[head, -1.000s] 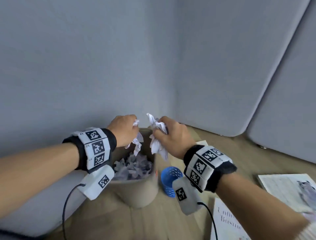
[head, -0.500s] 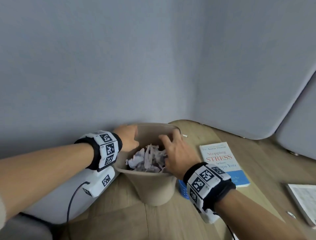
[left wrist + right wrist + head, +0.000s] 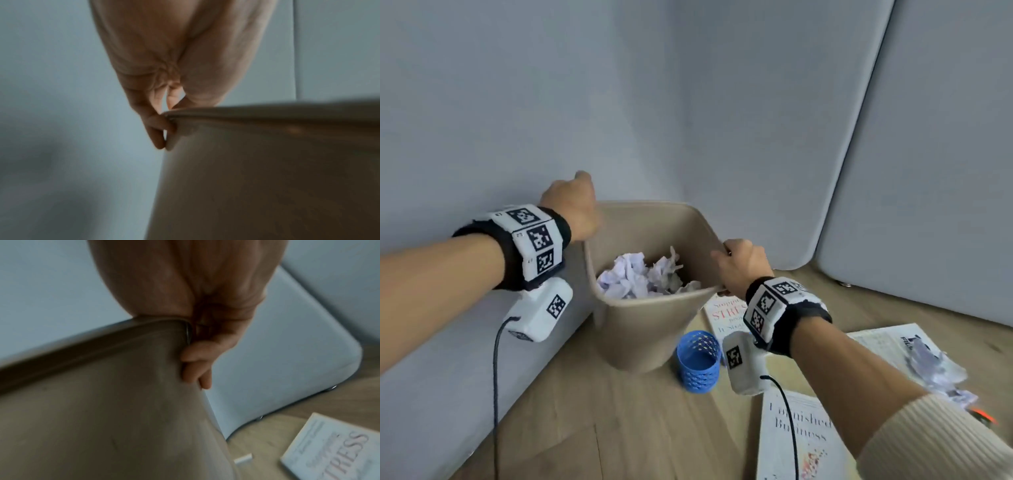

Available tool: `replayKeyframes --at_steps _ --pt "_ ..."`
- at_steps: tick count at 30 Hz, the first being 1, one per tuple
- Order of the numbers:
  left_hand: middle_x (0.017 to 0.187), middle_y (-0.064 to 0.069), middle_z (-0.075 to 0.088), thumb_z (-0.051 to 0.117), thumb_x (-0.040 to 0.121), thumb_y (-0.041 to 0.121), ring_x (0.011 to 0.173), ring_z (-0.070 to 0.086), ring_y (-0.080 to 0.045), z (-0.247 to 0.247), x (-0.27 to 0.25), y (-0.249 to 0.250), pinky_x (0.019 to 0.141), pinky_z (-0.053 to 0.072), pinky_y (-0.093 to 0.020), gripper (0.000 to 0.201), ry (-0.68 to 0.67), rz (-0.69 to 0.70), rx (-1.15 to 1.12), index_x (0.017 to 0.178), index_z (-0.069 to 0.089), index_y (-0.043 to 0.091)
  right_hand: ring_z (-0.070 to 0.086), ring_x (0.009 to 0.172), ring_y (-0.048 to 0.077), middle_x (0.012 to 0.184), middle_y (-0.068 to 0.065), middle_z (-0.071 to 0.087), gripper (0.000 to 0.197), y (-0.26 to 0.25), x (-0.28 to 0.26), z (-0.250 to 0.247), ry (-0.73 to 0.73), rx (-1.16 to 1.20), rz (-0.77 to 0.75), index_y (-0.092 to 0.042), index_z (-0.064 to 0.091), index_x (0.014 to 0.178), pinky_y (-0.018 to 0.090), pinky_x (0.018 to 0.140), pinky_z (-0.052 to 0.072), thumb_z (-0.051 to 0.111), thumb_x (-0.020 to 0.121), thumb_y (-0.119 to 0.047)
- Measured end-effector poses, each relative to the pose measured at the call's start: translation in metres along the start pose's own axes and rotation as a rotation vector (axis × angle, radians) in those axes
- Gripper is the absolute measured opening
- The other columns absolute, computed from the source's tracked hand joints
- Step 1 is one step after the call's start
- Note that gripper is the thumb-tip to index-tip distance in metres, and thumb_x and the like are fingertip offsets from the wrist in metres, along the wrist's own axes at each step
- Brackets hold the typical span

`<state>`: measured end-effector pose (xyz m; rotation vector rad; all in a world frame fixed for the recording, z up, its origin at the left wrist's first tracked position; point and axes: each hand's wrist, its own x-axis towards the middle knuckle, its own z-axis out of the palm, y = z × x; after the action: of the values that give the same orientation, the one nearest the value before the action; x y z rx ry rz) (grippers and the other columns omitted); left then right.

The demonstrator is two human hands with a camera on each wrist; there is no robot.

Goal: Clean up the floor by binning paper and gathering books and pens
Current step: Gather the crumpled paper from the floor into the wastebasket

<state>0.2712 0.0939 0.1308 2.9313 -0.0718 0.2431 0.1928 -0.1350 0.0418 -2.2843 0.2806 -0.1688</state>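
Observation:
A beige bin [image 3: 650, 329] stands tilted toward me in the corner, with crumpled white paper [image 3: 640, 277] inside it. My left hand [image 3: 575, 205] grips its left rim [image 3: 257, 112], fingers curled over the edge. My right hand [image 3: 739, 263] grips the right rim [image 3: 123, 331] the same way. A blue mesh pen cup [image 3: 698, 363] sits on the floor just in front of the bin. A "Stress" book [image 3: 726, 315] [image 3: 333, 451] lies to the bin's right. A white book [image 3: 801, 442] lies under my right forearm.
Grey padded panels [image 3: 774, 120] close the corner behind the bin. An open magazine [image 3: 887, 342] with more crumpled paper [image 3: 935, 370] on it lies at right on the wooden floor [image 3: 599, 428]. An orange object [image 3: 984, 416] shows beside it. A small white piece [image 3: 243, 458] lies near the bin's base.
A second ago both hands held crumpled paper over the bin. They dropped it in, then moved to the rim; both now grip the bin, which has tilted toward me.

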Motion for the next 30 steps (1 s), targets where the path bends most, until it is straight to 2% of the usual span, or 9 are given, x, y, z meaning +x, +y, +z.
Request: replayKeyframes --at_steps 2,4,10,14,19,22,26,28,30 --pt "0.106 -0.022 0.062 0.055 0.087 0.019 0.101 0.059 -0.041 -0.006 -0.002 0.033 0.084 0.048 -0.040 0.030 0.067 0.015 -0.157 0.112 0.051 0.002 0.063 0.080 0.037 0.080 0.016 0.062 0.023 0.008 0.006 -0.032 0.143 0.090 0.041 -0.012 0.056 0.074 0.039 0.068 0.054 0.050 0.092 -0.026" --pt "0.099 -0.019 0.067 0.052 0.089 0.025 0.092 0.064 -0.037 0.000 -0.008 0.065 0.077 0.049 -0.036 0.027 -0.057 0.056 -0.219 0.099 0.060 0.002 0.061 0.080 0.037 0.084 0.020 0.065 0.025 0.021 0.007 -0.057 0.288 0.095 0.040 -0.006 0.059 0.082 0.040 0.070 0.052 0.049 0.093 -0.027" --pt "0.104 -0.019 0.066 0.052 0.090 0.008 0.094 0.062 -0.034 0.049 -0.013 0.160 0.068 0.040 -0.029 0.012 -0.245 0.179 -0.347 0.086 0.061 0.001 0.059 0.090 0.041 0.091 0.023 0.068 0.027 0.072 -0.013 -0.104 0.644 0.103 0.187 -0.003 0.064 0.094 0.039 0.075 0.044 0.049 0.094 -0.025" --pt "0.119 -0.020 0.059 0.053 0.092 0.006 0.104 0.057 -0.034 0.098 -0.014 0.204 0.072 0.035 -0.030 0.022 -0.329 0.143 -0.406 0.112 0.054 -0.003 0.060 0.093 0.040 0.096 0.022 0.066 0.023 0.121 -0.012 -0.112 0.591 0.091 0.346 -0.004 0.061 0.101 0.041 0.079 0.050 0.045 0.091 -0.017" --pt "0.110 -0.019 0.065 0.060 0.087 0.016 0.098 0.062 -0.034 0.169 0.007 0.232 0.072 0.044 -0.031 0.023 -0.402 0.185 -0.408 0.104 0.060 0.000 0.065 0.095 0.037 0.102 0.017 0.068 0.027 0.181 -0.008 -0.114 0.483 0.145 0.385 -0.008 0.059 0.103 0.048 0.089 0.051 0.046 0.093 -0.029" --pt "0.107 -0.021 0.067 0.057 0.091 0.024 0.099 0.062 -0.038 0.197 0.021 0.247 0.081 0.048 -0.038 0.027 -0.326 0.201 -0.456 0.101 0.064 0.000 0.069 0.093 0.024 0.104 0.006 0.070 0.030 0.200 -0.006 -0.115 0.397 0.287 0.328 -0.015 0.058 0.110 0.047 0.091 0.052 0.049 0.090 -0.034" --pt "0.113 -0.022 0.063 0.053 0.093 0.033 0.105 0.057 -0.039 0.207 0.029 0.266 0.086 0.045 -0.040 0.036 -0.225 0.196 -0.495 0.106 0.060 0.000 0.058 0.117 0.017 0.134 -0.001 0.058 0.042 0.211 -0.012 -0.123 0.313 0.254 0.309 -0.024 0.047 0.135 0.044 0.103 0.044 0.051 0.093 -0.029" --pt "0.124 -0.022 0.051 0.056 0.092 0.032 0.114 0.050 -0.039 0.197 0.016 0.281 0.093 0.041 -0.045 0.041 -0.042 0.194 -0.511 0.117 0.052 0.000 0.054 0.124 0.017 0.144 0.002 0.047 0.054 0.224 -0.021 -0.129 0.319 0.209 0.383 -0.022 0.034 0.146 0.041 0.107 0.040 0.053 0.095 -0.025" --pt "0.120 -0.017 0.048 0.058 0.088 0.030 0.109 0.050 -0.036 0.180 -0.009 0.303 0.089 0.042 -0.046 0.035 0.228 0.395 -0.590 0.112 0.053 0.006 0.055 0.122 0.019 0.144 0.005 0.047 0.058 0.243 -0.035 -0.135 0.327 0.075 0.497 -0.020 0.032 0.147 0.039 0.106 0.041 0.054 0.094 -0.026"
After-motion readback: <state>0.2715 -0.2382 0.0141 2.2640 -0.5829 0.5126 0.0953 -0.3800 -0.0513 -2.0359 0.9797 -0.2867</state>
